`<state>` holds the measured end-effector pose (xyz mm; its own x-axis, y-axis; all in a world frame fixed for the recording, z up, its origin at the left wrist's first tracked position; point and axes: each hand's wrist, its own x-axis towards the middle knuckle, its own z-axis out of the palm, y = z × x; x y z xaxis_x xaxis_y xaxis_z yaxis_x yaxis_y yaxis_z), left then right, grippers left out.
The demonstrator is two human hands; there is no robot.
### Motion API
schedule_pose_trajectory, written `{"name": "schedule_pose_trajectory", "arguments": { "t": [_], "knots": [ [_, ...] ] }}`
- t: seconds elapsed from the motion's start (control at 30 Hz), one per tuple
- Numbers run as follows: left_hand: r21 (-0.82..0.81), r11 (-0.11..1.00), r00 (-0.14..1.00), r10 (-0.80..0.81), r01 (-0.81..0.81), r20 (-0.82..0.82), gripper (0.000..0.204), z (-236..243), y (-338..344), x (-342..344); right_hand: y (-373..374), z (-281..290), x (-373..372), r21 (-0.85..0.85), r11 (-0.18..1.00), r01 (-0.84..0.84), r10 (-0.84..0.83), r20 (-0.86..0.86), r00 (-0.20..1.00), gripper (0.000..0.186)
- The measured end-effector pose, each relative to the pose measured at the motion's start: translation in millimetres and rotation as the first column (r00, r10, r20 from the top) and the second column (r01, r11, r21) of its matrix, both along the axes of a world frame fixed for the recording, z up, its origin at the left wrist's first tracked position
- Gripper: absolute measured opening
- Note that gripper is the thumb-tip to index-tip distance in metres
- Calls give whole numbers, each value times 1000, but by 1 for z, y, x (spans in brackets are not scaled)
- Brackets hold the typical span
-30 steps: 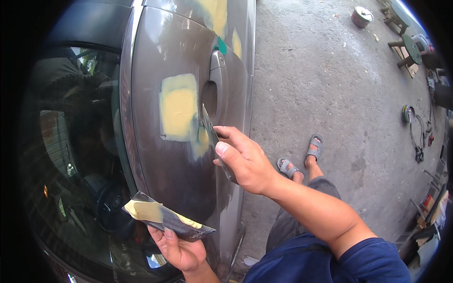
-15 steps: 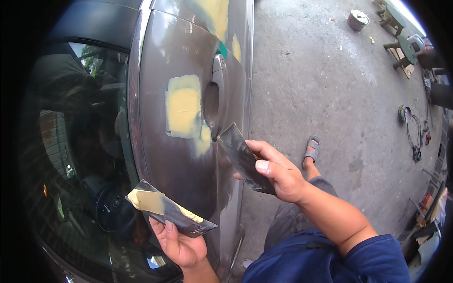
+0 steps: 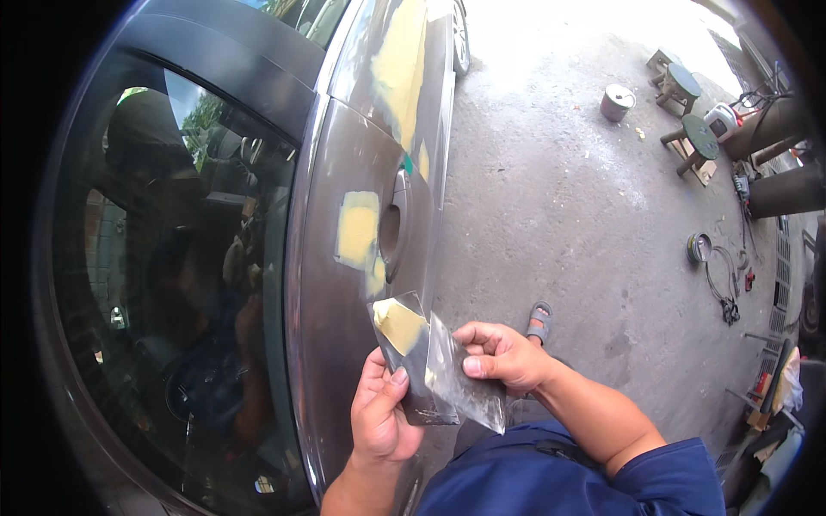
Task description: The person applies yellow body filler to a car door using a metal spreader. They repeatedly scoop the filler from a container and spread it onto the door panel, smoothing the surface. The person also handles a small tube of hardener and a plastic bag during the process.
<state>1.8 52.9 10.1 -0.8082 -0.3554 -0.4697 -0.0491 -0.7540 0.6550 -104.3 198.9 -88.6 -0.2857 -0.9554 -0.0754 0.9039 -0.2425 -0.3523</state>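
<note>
- A dark plate [image 3: 419, 391] is pinched in the left hand [image 3: 387, 421], thumb on top and fingers tucked under, their tips hidden.
- A thin scraper [image 3: 469, 387] is pinched by its edge in the right hand [image 3: 508, 357]; it is laid against the plate, between both thumbs. How hard it is pressed cannot be told.
- Yellow paste [image 3: 398, 328] is left on the plate, ahead of the left thumb, so not all of it seems used up.
- Just past the left fingers, a small patch [image 3: 376, 277] and a square patch [image 3: 358, 229] are already spread on the brown car door [image 3: 331, 344]. Their edges look uneven; whether they are dry cannot be told.
- Far ahead of the fingers, a long patch [image 3: 400, 73] is spread too, but it is cut off at the top.
- Farthest off, the floor [image 3: 533, 172] is partly washed out by bright light.
</note>
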Motion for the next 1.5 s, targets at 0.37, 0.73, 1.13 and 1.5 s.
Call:
{"name": "schedule_pose_trajectory", "arguments": {
  "t": [0.37, 0.73, 1.13, 1.5],
  "knots": [
    [-308, 888, 827, 129, -342, -548, 48, 44, 62, -53, 92, 62, -42, 144, 860, 490, -281, -667, 690, 43],
    [-987, 160, 912, -404, -2, -67, 44, 43, 134, -137, 159, 103, -181, 11, 903, 429, -227, -835, 501, 33],
    [-490, 860, 929, -288, 144, -231, 39, 21, 130, -154, 171, 170, -265, -391, 921, 3, -391, -921, 13, 47],
    [-506, 861, 968, -77, -56, -238, 34, 12, 120, -167, 123, 159, -286, -51, 949, 312, 121, -854, -506, 46]
  ]
}}
